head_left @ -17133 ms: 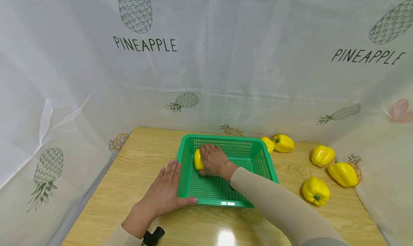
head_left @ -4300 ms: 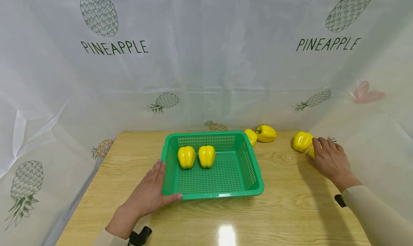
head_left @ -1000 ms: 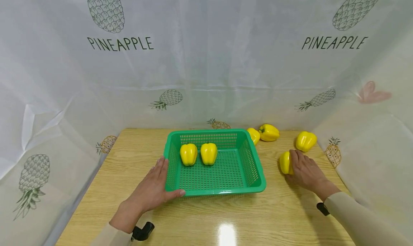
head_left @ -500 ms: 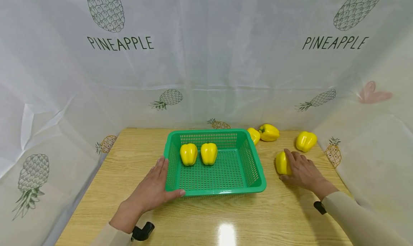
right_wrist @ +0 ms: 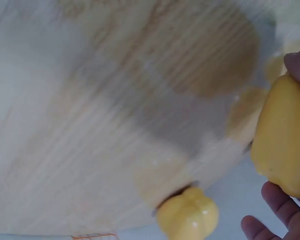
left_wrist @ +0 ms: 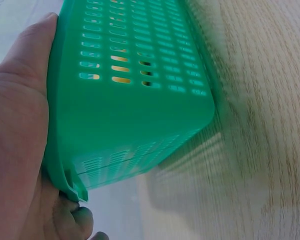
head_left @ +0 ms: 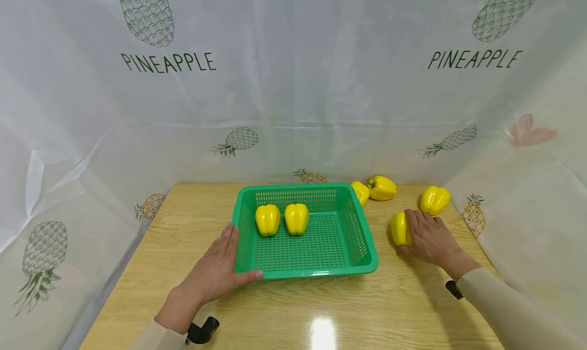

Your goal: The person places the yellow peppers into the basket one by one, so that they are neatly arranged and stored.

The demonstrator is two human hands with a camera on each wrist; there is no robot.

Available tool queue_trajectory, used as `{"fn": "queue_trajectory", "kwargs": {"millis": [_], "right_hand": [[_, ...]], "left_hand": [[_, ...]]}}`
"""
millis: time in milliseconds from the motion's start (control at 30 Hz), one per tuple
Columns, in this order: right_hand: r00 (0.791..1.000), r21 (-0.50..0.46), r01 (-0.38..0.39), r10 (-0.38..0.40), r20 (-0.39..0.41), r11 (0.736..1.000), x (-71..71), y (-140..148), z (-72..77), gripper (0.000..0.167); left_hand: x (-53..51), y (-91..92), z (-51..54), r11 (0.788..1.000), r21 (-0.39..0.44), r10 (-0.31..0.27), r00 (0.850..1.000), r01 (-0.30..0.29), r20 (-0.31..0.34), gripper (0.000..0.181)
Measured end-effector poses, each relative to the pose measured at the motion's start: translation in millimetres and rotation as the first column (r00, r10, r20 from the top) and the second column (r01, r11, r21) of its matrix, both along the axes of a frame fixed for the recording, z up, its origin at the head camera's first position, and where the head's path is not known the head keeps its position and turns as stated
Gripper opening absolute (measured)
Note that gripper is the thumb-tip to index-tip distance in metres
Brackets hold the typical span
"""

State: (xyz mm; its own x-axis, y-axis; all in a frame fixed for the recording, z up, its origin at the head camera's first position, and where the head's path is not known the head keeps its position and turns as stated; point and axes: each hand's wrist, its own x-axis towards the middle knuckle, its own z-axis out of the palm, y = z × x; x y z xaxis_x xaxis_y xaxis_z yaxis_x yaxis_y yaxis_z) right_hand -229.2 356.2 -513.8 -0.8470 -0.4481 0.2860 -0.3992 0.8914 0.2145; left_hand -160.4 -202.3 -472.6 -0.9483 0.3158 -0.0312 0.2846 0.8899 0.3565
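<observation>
A yellow bell pepper is gripped by my right hand, right of the green basket; the hand covers its right side. In the right wrist view, thumb and fingers hold that bell pepper from opposite ends. My left hand rests against the basket's near left corner, fingers straight along the left rim and thumb on the front rim. Seen from the left wrist, the thumb lies along the rim of the basket. Inside, side by side, stand two yellow bell peppers, one left and one right.
Behind the basket's right corner lie two more bell peppers, one partly hidden and one on its side. Another bell pepper sits just beyond my right hand. White pineapple-print sheeting walls the wooden table at back and sides.
A second bell pepper has joined the first in the basket. My right hand took another from the table's right side and brought it leftward; over the last half second it barely moves.
</observation>
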Motion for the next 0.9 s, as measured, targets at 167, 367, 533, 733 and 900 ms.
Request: {"fn": "queue_trajectory", "kwargs": {"millis": [167, 367, 533, 733, 900], "right_hand": [[0.997, 0.031, -0.041, 0.043, -0.059, 0.999, -2.5, -5, 9.3, 0.114], [0.992, 0.051, -0.05, 0.056, -0.117, 0.997, -6.0, -14, 19.6, 0.11], [0.982, 0.038, -0.073, 0.078, -0.171, 0.997, -10.2, -22, 28.9, 0.1], [0.978, 0.02, -0.105, 0.107, -0.179, 0.994, -13.7, -34, 42.9, 0.097], [0.977, 0.034, -0.118, 0.122, -0.174, 0.992, -17.0, -45, 56.5, 0.099]], "left_hand": [[0.6, -0.2, 0.9, 1.0, 0.001, 0.0, 1.0, 0.0, 0.009, 0.134], [0.5, -0.1, 1.1, 1.0, 0.001, -0.001, 1.0, 0.001, 0.006, 0.134], [0.5, -0.7, 0.2, 1.0, 0.0, 0.0, 1.0, 0.0, 0.009, 0.134], [0.7, -1.0, 0.5, 1.0, -0.004, 0.002, 1.0, -0.002, 0.011, 0.135], [0.7, -0.3, 2.5, 1.0, -0.004, 0.004, 1.0, -0.004, 0.015, 0.135]]}}
